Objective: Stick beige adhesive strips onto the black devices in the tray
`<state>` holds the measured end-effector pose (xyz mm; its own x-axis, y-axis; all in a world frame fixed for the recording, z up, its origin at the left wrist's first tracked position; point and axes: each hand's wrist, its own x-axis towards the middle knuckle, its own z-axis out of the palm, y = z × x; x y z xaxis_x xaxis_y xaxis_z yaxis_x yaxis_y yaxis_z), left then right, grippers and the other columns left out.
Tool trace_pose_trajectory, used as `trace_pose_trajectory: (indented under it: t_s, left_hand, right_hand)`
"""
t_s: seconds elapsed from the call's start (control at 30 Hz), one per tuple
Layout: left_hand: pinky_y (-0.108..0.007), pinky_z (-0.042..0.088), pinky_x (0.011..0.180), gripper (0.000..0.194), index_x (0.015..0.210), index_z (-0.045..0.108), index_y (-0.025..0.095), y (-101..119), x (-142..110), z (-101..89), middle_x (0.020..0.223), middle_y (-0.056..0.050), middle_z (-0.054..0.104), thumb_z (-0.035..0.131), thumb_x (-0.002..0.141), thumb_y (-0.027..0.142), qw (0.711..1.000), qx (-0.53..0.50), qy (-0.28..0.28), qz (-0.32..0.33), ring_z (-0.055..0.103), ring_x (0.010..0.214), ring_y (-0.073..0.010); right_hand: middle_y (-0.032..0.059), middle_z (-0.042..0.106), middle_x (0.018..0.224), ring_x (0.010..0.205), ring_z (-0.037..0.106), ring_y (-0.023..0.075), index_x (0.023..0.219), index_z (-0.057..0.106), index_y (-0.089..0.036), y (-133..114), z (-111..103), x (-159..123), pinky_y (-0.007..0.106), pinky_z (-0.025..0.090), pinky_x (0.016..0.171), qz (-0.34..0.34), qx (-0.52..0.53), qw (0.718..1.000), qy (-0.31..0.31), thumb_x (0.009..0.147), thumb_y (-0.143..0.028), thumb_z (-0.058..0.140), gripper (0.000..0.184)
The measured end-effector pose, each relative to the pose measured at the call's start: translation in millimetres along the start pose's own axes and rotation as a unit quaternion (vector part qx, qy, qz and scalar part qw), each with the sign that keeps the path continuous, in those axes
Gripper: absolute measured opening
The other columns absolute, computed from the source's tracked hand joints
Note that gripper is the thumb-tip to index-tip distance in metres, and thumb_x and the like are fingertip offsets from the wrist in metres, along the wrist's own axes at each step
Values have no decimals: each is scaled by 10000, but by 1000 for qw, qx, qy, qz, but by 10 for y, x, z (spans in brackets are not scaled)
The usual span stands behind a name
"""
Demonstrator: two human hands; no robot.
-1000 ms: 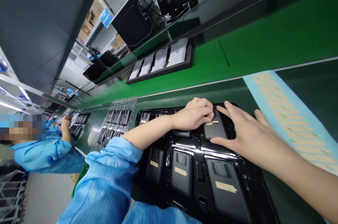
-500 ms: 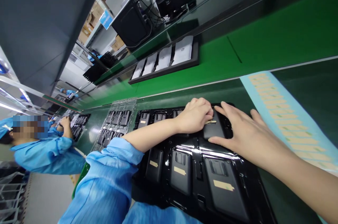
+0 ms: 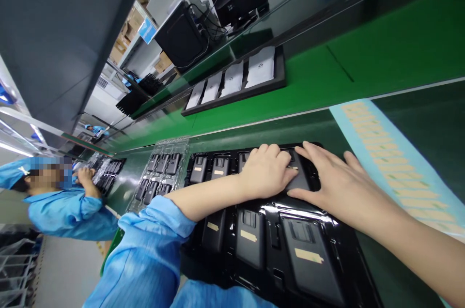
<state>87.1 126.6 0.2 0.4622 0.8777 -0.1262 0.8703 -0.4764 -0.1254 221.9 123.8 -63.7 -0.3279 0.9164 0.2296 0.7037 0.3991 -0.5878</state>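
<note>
Your left hand [image 3: 267, 172] is curling over a black device [image 3: 300, 182] in the far row of the glossy black tray [image 3: 271, 201], its fingertips meeting near the tan strip, though you cannot tell whether they are pinching anything. Your right hand [image 3: 336, 182] is spreading thumb and fingers wide at that device, beside the light-blue sheet [image 3: 347, 126] of tan strips.

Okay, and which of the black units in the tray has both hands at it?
The right-end unit in the far row of the tray. The left hand reaches onto it while the right hand frames it; no other unit has both.
</note>
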Motion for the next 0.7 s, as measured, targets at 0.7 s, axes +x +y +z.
trace_pose_trajectory:
  t_s: [0.7]
  left_hand:
    - [-318,397,747,306,905,496,127,21,7,30,880,-81,524,348,838,386,999,41,5,11,477,878,-209]
  right_hand:
    - [166,413,1231,1170,308,307,1243,306,-52,24,0,-21,546,243,953,-24,7,1000,17,665,-539,338,756]
